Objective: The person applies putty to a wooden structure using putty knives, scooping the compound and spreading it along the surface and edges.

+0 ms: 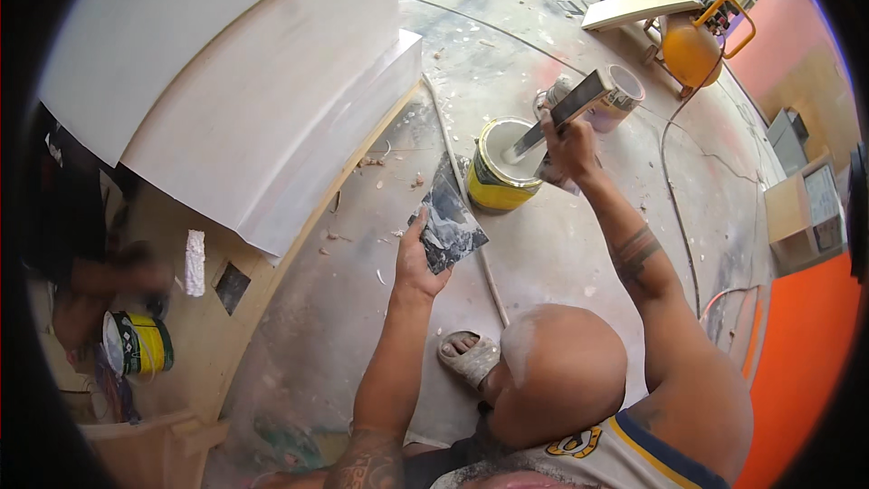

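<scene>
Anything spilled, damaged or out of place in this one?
Mostly mess: pale scraps litter the floor beside the white structure, looking unswept, and a whitish smear stands out against the bare skin of the bent knee. The bucket beside the right hand stands upright, with no clear puddle around it.

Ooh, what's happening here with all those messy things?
Someone crouching holds a smeared, dark flat plate in the left hand. The right hand grips a long bar, its lower end at the open mouth of a yellow-and-dark bucket; I can't tell how far in it goes. The bucket stands on the spattered floor. Off to the left, another person's blurred hand is near a white roller.
</scene>
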### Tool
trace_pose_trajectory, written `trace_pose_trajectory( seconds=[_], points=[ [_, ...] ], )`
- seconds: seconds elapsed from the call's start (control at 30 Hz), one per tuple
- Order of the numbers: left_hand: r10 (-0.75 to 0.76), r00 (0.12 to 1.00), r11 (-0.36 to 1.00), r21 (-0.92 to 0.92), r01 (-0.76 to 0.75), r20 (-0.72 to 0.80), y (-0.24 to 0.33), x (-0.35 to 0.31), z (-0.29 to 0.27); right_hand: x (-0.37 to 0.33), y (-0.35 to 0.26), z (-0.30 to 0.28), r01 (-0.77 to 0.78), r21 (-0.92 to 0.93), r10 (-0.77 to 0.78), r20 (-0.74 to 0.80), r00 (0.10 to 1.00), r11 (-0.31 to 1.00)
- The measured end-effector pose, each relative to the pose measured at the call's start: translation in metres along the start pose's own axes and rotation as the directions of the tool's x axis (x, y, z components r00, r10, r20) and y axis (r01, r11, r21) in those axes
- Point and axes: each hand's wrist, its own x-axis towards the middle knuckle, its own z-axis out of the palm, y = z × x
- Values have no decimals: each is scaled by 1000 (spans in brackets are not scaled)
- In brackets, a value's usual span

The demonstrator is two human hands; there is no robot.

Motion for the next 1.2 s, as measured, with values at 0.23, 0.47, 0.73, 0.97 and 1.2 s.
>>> trace_pose_trajectory(
  seconds=[0.23, 0.47, 0.73, 0.97, 1.2],
  points=[
    [44, 996, 997, 61, -39, -77, 11, -10, 3, 11, -38, -41, 93, -64, -94, -9, 996, 994],
    [49, 983, 996, 88, -34, -174, 12, -13, -13, 36, -50, -44, 82, -33, -82, 0, 997, 996],
    [3, 998, 999, 36, -1, -67, 1, -9, -2, -18, -6, -5, 9, -109, 5, 132, 991, 994],
    [35, 997, 998, 50, -31, -70, 8, -17, 3, 24, -59, -93, 31, -46, -40, -210, 977, 998],
    [-25, 996, 998, -59, 30, 80, -6, 8, -12, 30, 13, -7, 60, -145, -55, 36, 998, 988]
  ],
)
